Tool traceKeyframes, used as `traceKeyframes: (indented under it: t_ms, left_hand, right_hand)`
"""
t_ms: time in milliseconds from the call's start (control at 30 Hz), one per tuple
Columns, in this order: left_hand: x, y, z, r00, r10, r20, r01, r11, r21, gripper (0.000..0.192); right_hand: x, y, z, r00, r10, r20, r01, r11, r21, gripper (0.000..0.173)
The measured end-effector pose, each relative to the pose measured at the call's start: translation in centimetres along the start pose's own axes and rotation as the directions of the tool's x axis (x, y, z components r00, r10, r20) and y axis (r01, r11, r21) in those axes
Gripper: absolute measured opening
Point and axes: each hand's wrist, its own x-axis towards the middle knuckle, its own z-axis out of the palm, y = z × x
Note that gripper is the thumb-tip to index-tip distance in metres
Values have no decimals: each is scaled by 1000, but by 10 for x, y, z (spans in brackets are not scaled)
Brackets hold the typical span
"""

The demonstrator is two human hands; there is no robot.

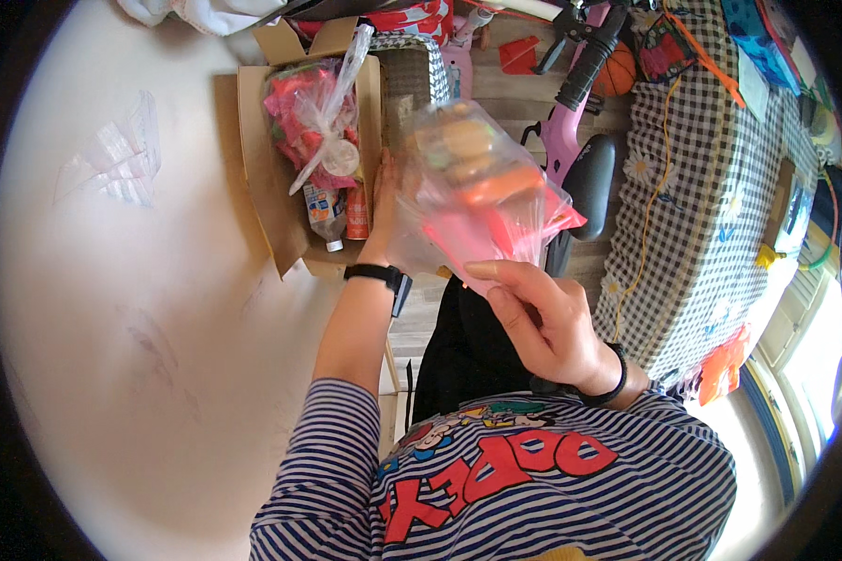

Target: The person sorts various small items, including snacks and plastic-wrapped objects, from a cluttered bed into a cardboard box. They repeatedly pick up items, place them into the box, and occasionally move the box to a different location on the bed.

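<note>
My right hand (544, 315) pinches the edge of a clear plastic bag (484, 189) between thumb and fingers. Orange, tan and pink items show blurred inside the bag. My left hand (386, 196) lies flat against the right outer side of an open cardboard box (256, 154), partly behind the bag. In the box are a knotted clear bag of pink things (312, 119), a clear plastic bottle with a white cap (326, 221) and an orange-red container (357, 210). The box's flaps stand open.
A pink bicycle with a black handlebar grip (591, 66) and black saddle (591, 186) stands beyond the bag. An orange basketball (614, 70) is behind it. At the right is a checked cloth (680, 210) with a yellow cord; a pale wall (147, 280) fills the left.
</note>
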Motion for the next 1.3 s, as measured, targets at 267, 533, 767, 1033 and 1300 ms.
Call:
traceKeyframes:
  t_ms: [267, 533, 767, 1033, 1300]
  left_hand:
    - [-30, -12, 12, 985, -160, -66, 69, 713, -698, 54]
    - [-24, -11, 50, 897, -415, -152, 96, 520, -849, 55]
    - [-30, -15, 68, 856, -496, -145, 97, 430, -898, 57]
    - [-66, -8, 62, 914, -404, -44, 144, 424, -894, 60]
    - [-113, 43, 23, 905, -346, -248, 48, 662, -748, 63]
  right_hand:
    - [61, 16, 65, 996, -84, -10, 84, 978, 193, 30]
    - [125, 112, 130, 990, 130, 58, -123, 987, -103, 25]
    - [107, 112, 141, 986, 3, 169, 37, 973, -230, 27]
    - [68, 73, 90, 998, -68, -16, 66, 994, -92, 22]
    - [21, 39, 63, 996, 55, -66, -51, 997, 50, 25]
